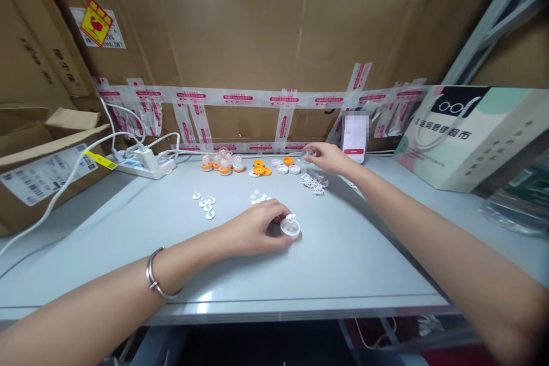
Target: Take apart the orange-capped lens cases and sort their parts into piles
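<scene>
My left hand (261,227) is closed around a round white plastic ring base (290,227) with a small white part standing in it, low over the middle of the table. Farther back, my right hand (325,156) pinches a clear plastic dome (309,154). Just below it lies a heap of small white openwork pieces (315,183). Left of the right hand sit white rings (282,168) with an orange ring (288,160) among them. Several orange rings (259,168) lie farther left. Small white discs (259,198) rest behind my left hand, partly hidden by it.
Domed pieces with orange bases (223,162) cluster at the back left. White stemmed pieces (207,205) lie nearer. A phone (354,137) leans against the cardboard. A power strip (148,167) with cables and an open carton (47,154) stand left; a printed box (463,143) stands right.
</scene>
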Available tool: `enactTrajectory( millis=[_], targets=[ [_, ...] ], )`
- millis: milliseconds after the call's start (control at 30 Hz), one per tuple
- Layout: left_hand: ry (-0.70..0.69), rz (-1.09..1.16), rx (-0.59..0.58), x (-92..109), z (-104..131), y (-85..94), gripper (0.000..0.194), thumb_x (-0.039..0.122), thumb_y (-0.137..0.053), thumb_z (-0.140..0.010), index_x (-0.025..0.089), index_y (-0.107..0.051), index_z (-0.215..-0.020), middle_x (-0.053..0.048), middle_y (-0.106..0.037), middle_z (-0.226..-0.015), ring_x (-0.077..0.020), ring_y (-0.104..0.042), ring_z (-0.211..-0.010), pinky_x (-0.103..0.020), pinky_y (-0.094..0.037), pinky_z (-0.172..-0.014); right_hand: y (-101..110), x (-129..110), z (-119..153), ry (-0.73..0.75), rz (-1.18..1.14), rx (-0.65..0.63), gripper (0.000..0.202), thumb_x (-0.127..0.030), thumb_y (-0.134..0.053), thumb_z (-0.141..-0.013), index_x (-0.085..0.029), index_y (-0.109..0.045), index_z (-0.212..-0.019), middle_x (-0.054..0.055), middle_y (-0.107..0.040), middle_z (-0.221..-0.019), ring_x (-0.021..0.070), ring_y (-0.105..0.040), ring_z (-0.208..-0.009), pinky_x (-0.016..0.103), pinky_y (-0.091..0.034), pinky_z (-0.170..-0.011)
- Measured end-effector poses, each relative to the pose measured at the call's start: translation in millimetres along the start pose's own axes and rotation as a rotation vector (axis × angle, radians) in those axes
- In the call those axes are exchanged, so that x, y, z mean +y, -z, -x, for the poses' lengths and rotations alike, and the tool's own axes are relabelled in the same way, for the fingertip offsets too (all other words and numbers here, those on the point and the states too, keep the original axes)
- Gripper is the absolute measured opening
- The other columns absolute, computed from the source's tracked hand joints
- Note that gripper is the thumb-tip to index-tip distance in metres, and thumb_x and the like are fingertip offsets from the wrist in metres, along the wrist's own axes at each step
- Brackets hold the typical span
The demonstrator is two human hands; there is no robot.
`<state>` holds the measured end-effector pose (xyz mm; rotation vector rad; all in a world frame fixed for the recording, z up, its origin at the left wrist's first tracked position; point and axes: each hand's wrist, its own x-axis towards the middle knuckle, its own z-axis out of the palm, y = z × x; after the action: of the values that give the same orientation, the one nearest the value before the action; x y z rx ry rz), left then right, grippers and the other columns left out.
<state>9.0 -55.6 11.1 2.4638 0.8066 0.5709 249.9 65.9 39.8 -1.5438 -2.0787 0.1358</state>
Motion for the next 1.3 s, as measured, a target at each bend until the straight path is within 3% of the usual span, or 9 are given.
enactTrajectory(
  millis=[67,133,267,600,833,933,1067,1167,1300],
  targets=[
    [0.004,0.012,0.003,-1.2,0.7,0.7,0.023,0.032,-0.056,-0.076,0.019,-0.055,-0.096,-0.005,-0.055,-0.087,-0.0158,-0.051,-0.078,-0.026,-0.04,-0.07,13.5,-18.1,9.4,0.032,-0.157,-0.109,0.035,-0.037,-0.055,-0.075,-0.018,-0.06,-0.105,0.007,-0.063,-0.095,0.0174,-0.057,-0.081,0.03,-0.044,-0.071],
    [0.008,0.035,0.009,-2.8,1.3,0.7,0.024,0.032,-0.057,-0.076,0.019,-0.056,-0.096,-0.005,-0.056,-0.088,-0.0157,-0.051,-0.078,-0.026,-0.041,-0.07,31.4,-39.3,27.3,0.136,-0.382,-0.37,0.04,-0.039,-0.056,-0.076,-0.021,-0.056,-0.112,0.006,-0.061,-0.106,0.0172,-0.056,-0.09,0.03,-0.044,-0.075],
    [0.024,0.071,0.026,-6.8,0.7,-1.5,0.024,0.034,-0.06,-0.073,0.018,-0.056,-0.09,-0.003,-0.057,-0.083,-0.0148,-0.051,-0.074,-0.025,-0.04,-0.066,51.4,-75.5,62.9,0.301,-0.387,-0.688,0.037,-0.037,-0.059,-0.074,-0.023,-0.06,-0.108,0.004,-0.061,-0.106,0.0174,-0.055,-0.094,0.029,-0.044,-0.08],
    [0.081,0.156,0.046,-9.9,-5.5,-8.5,0.037,0.042,-0.066,-0.067,0.017,-0.058,-0.093,-0.002,-0.058,-0.085,-0.0148,-0.051,-0.074,-0.024,-0.039,-0.063,24.9,-86.3,79.7,0.499,-0.22,-0.766,0.032,-0.029,-0.058,-0.077,-0.024,-0.06,-0.109,0.004,-0.056,-0.1,0.0142,-0.054,-0.087,0.027,-0.043,-0.079],
    [0.117,0.137,0.028,-9.2,-4.9,-7.0,0.038,0.044,-0.067,-0.066,0.016,-0.059,-0.09,-0.002,-0.059,-0.084,-0.0154,-0.053,-0.075,-0.024,-0.039,-0.065,38.1,-82.7,76.9,0.401,-0.38,-0.599,0.035,-0.034,-0.057,-0.077,-0.022,-0.054,-0.11,0.004,-0.061,-0.095,0.0144,-0.056,-0.082,0.028,-0.046,-0.073],
    [0.116,0.139,0.019,-7.9,-3.1,-4.5,0.032,0.041,-0.067,-0.067,0.018,-0.058,-0.088,-0.002,-0.058,-0.085,-0.0143,-0.052,-0.077,-0.023,-0.039,-0.066,43.4,-54.8,58.4,0.191,-0.446,-0.251,0.045,-0.04,-0.059,-0.074,-0.02,-0.049,-0.113,0.005,-0.062,-0.09,0.0164,-0.058,-0.081,0.029,-0.047,-0.068],
    [0.133,0.222,0.041,-6.8,-1.9,-3.0,0.034,0.036,-0.067,-0.067,0.019,-0.053,-0.093,0.0,-0.059,-0.085,-0.0125,-0.052,-0.075,-0.021,-0.039,-0.064,25.7,-0.7,28.3,-0.052,-0.171,0.186,0.033,-0.037,-0.065,-0.067,-0.016,-0.06,-0.092,0.007,-0.064,-0.087,0.019,-0.058,-0.078,0.033,-0.046,-0.069],
    [0.122,0.232,0.042,-7.6,-2.3,-3.4,0.031,0.034,-0.067,-0.067,0.018,-0.053,-0.089,0.001,-0.058,-0.082,-0.0119,-0.052,-0.073,-0.021,-0.039,-0.062,1.9,26.4,12.9,-0.018,0.04,0.179,0.027,-0.033,-0.063,-0.07,-0.016,-0.063,-0.091,0.008,-0.066,-0.093,0.0216,-0.056,-0.085,0.035,-0.043,-0.075],
    [0.087,0.22,0.029,-8.9,-3.0,-3.6,0.028,0.034,-0.065,-0.069,0.018,-0.053,-0.089,0.001,-0.058,-0.082,-0.0116,-0.052,-0.073,-0.021,-0.039,-0.063,-22.8,31.3,4.9,0.036,0.25,0.173,0.028,-0.033,-0.06,-0.072,-0.018,-0.063,-0.096,0.008,-0.065,-0.098,0.0278,-0.049,-0.096,0.04,-0.036,-0.08]
  ],
)
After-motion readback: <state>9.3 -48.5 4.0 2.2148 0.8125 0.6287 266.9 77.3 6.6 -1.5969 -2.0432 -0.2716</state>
